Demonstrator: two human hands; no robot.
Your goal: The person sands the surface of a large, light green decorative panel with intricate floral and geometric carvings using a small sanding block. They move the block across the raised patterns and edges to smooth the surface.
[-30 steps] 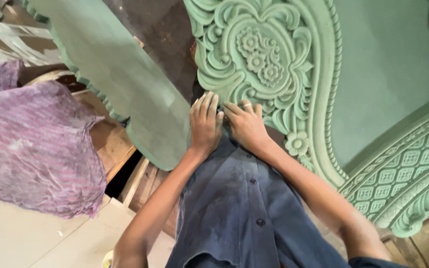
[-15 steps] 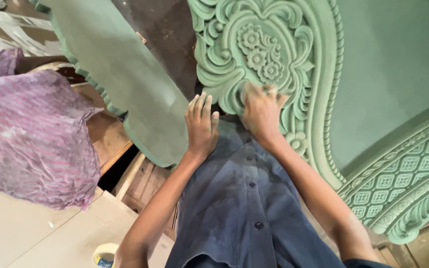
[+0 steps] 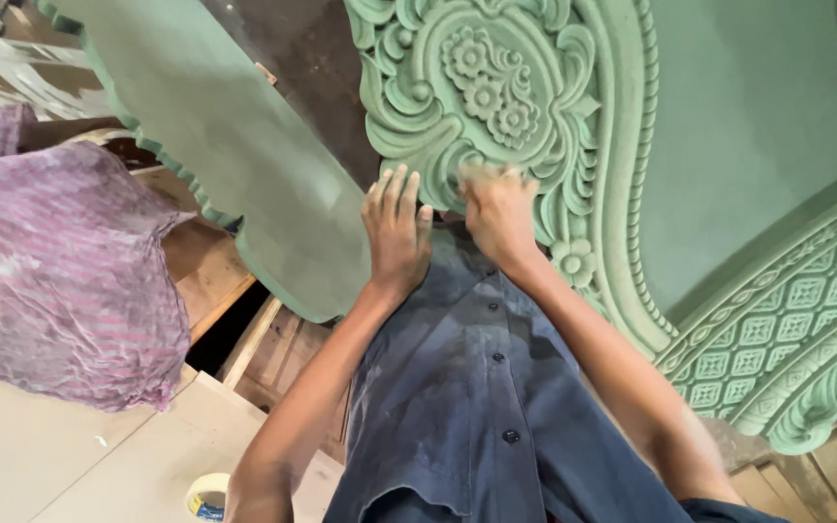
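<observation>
- under the spread fingers of the left hand (image 3: 397, 232) lies the lower edge of the carved green panel (image 3: 496, 107); the palm rests flat, gripping nothing.
- just right of those fingers, the right hand (image 3: 498, 215) presses on the scrollwork; whether its blurred fingers hold anything cannot be told.
- left of the fingers, a plain green scalloped board (image 3: 215, 165) leans.
- well below, a tape roll (image 3: 207, 494) lies on pale board.

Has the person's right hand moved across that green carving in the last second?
Yes. The right hand slid up from the lower edge onto the green carved panel, towards its flowers.
</observation>
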